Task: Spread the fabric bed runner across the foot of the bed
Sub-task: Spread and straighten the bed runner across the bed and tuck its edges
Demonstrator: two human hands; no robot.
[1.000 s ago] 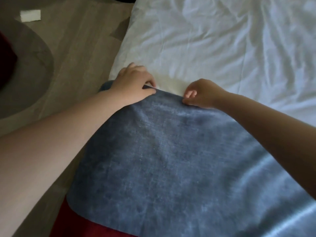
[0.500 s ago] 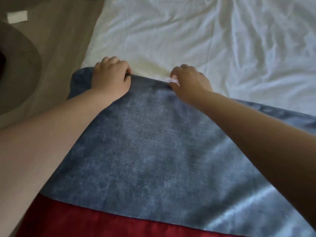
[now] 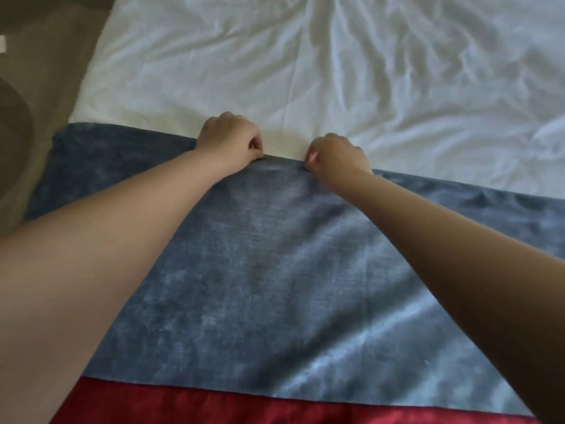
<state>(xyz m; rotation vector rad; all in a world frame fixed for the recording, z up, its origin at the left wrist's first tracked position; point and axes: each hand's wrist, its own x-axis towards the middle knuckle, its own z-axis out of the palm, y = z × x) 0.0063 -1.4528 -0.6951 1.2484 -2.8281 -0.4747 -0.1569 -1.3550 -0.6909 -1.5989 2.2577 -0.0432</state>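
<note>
The bed runner [image 3: 266,258] is a blue-grey velvety cloth with a red satin band along its near edge. It lies flat across the near end of the bed, over the wrinkled white sheet [image 3: 305,62]. Its left end hangs over the bed's left side. My left hand [image 3: 230,139] and my right hand [image 3: 336,154] both pinch the runner's far edge, a short gap apart, near the middle of that edge. Both forearms stretch out over the cloth.
Brown carpet [image 3: 46,71] lies left of the bed, with a darker curved patch at the far left edge and a small white object at the frame's left border. The bed's left edge runs diagonally from top to the runner's corner.
Both hands have slid rightward along the runner's far edge, away from the bed's left corner. More of the runner's left end and red band now shows, lying flatter.
</note>
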